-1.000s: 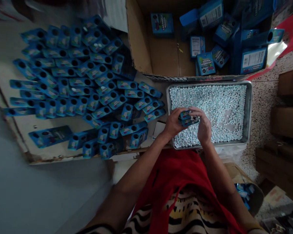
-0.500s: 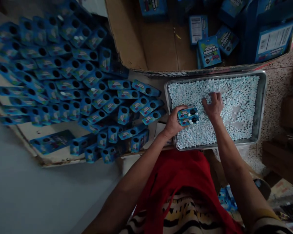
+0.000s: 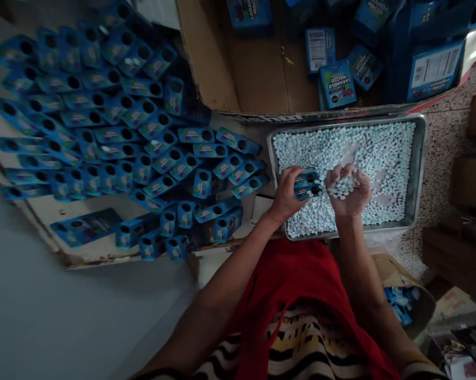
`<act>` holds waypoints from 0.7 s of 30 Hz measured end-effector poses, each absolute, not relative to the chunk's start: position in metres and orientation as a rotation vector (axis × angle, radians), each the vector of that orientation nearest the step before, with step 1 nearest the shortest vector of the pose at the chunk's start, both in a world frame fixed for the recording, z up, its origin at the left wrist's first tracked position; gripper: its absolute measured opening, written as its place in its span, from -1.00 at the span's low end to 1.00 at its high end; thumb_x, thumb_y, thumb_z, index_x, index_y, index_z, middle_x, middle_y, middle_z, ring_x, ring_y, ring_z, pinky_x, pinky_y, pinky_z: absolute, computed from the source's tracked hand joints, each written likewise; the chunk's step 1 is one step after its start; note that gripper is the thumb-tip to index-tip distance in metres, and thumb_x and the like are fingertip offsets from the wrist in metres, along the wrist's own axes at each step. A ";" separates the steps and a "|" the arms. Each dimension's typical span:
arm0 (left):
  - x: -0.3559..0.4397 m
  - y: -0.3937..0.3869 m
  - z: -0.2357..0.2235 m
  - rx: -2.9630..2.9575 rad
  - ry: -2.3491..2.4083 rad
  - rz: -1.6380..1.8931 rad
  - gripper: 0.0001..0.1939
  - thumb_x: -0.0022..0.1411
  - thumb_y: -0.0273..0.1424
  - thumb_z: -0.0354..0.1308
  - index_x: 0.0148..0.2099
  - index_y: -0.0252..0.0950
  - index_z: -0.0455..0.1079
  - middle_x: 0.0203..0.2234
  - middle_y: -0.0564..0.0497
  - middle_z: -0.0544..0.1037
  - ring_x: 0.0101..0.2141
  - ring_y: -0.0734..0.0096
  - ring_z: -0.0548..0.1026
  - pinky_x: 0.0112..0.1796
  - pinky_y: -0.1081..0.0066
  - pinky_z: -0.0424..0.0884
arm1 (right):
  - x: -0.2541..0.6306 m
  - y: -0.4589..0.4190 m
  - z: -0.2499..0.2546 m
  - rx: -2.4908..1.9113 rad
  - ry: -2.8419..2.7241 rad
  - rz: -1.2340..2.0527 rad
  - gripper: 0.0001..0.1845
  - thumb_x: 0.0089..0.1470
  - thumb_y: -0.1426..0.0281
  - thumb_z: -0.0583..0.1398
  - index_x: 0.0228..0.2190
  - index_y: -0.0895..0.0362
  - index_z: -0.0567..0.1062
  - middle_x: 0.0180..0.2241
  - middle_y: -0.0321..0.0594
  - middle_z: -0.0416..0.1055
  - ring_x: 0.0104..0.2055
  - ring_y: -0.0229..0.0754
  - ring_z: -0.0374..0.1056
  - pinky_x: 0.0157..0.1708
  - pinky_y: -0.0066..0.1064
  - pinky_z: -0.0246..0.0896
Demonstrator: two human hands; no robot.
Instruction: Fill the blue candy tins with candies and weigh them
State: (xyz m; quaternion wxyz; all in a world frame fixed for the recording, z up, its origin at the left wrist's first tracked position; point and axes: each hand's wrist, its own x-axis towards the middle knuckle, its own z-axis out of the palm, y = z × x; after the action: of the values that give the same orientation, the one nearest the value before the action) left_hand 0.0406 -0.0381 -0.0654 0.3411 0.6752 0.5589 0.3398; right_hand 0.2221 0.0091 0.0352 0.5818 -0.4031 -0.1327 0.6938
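1. Many blue boxes (image 3: pixel 138 112) with round holes stood close together on the table (image 3: pixel 27 212).
2. The left hand (image 3: pixel 285 196) pinched two small boxes (image 3: pixel 303 180) over the tray's left side.
3. The right hand (image 3: pixel 351 200) was cupped, palm up, near them, its fingers curled around a white candy heap (image 3: pixel 342 187).
4. Loose candies (image 3: pixel 307 145) lay across the metal tray (image 3: pixel 419 171), under both hands.
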 end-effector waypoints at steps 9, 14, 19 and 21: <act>0.028 -0.035 -0.057 1.241 1.291 0.941 -0.03 0.28 0.26 0.41 0.49 -0.19 0.33 0.37 -0.31 0.50 0.38 -0.12 0.50 0.36 -0.01 0.46 | 0.221 0.039 0.009 -0.991 0.209 1.711 -0.64 0.33 0.32 0.31 -0.48 0.03 0.34 -0.60 -0.47 0.22 -0.61 -0.36 0.06 -0.59 -0.50 0.06; 0.020 -0.008 -0.056 1.074 1.367 0.835 -0.39 0.30 0.15 0.43 0.09 -0.27 0.68 0.00 -0.15 0.75 0.03 0.09 0.71 0.10 0.21 0.61 | 0.243 0.046 -0.001 -0.903 0.525 1.735 -0.72 0.45 0.36 0.17 -0.38 0.04 0.44 -0.56 -0.45 0.38 -0.59 -0.39 0.19 -0.57 -0.60 0.14; 0.039 0.021 -0.049 1.251 1.419 0.821 -0.42 0.49 0.16 0.22 0.08 -0.25 0.68 0.00 -0.15 0.76 0.05 0.07 0.70 0.16 0.19 0.58 | 0.247 0.042 0.008 -0.882 0.669 1.727 -0.67 0.52 0.31 0.11 -0.36 0.04 0.47 -0.56 -0.42 0.39 -0.61 -0.38 0.22 -0.63 -0.61 0.13; 0.043 0.026 -0.048 1.286 1.359 0.859 -0.36 0.55 0.17 0.13 0.29 -0.23 0.57 0.25 -0.22 0.66 0.28 0.01 0.61 0.31 0.13 0.50 | 0.250 0.043 0.012 -0.932 0.755 1.682 -0.62 0.54 0.30 0.07 -0.37 0.04 0.45 -0.57 -0.41 0.38 -0.63 -0.37 0.21 -0.66 -0.61 0.12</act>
State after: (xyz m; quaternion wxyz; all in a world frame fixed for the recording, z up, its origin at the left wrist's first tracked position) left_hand 0.0434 0.0256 -0.0478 0.5153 0.5354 0.5655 0.3577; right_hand 0.2497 0.0428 0.0118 0.5125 -0.3873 0.3138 0.6992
